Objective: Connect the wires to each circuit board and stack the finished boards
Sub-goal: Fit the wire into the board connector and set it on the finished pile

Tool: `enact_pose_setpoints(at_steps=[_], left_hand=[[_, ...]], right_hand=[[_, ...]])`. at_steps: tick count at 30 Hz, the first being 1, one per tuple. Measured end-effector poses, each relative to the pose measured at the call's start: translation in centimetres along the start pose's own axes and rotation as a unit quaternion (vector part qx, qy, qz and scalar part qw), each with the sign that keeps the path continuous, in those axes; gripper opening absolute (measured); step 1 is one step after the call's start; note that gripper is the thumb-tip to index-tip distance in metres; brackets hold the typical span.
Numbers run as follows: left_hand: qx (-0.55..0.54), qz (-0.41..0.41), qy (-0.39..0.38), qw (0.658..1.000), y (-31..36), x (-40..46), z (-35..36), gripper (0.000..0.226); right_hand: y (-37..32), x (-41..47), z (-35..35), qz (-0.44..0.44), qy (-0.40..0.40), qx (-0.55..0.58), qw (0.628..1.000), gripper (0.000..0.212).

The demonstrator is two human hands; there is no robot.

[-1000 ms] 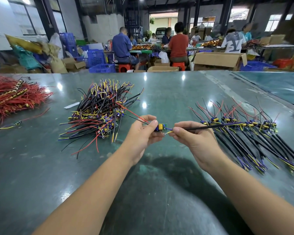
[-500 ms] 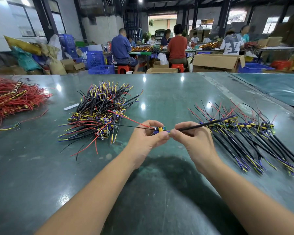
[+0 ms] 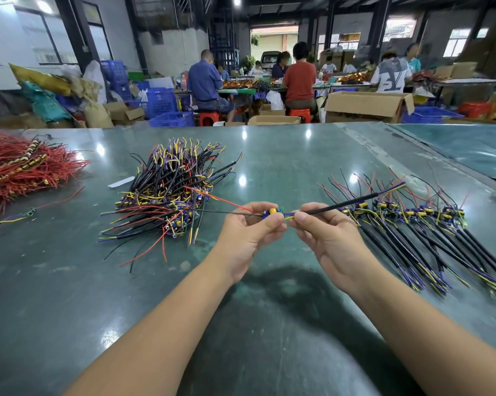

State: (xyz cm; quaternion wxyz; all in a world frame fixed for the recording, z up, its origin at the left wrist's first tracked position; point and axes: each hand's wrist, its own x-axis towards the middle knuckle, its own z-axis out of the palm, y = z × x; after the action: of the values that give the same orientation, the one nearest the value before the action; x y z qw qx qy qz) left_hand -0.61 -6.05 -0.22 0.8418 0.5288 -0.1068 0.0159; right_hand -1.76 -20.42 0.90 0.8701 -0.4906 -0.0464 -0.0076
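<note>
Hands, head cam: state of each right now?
Left hand: closed, pinching the small circuit board.
Right hand: closed, pinching the black sleeved cable right at the board.

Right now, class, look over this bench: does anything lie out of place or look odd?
Yes. One small board with yellow and red wires lies alone at the left edge of the table, apart from the tangled pile and the neat row. A white slip also lies loose beside the pile.
</note>
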Motion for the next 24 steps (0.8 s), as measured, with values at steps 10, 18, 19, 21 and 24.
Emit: enact_pose_setpoints(at_steps=[10,18,19,21,24], left_hand=[[0.110,0.054,0.040,0.992,-0.4,0.4,-0.7,0.021],[0.215,0.134,0.045,0.966,0.1,0.6,-1.5,0.029],[0.209,0.135,0.050,0.967,0.2,0.6,-1.5,0.029],[0.165,0.127,0.055,0.977,0.3,0.5,-1.4,0.027],[0.026,0.083,0.022,0.996,0.8,0.3,-1.0,0.021]], right_hand=[[-0.5,0.4,-0.3,-0.090,0.091,0.027,0.991,0.015],[-2.0,1.6,-1.7,-0.006,0.218,0.142,0.966,0.041],[-1.9,1.6,-1.8,0.003,0.217,0.156,0.964,0.046],[-2.0,1.6,-1.8,0.016,0.210,0.191,0.959,0.053],[-2.6,1.6,-1.8,0.030,0.183,0.261,0.947,0.048]])
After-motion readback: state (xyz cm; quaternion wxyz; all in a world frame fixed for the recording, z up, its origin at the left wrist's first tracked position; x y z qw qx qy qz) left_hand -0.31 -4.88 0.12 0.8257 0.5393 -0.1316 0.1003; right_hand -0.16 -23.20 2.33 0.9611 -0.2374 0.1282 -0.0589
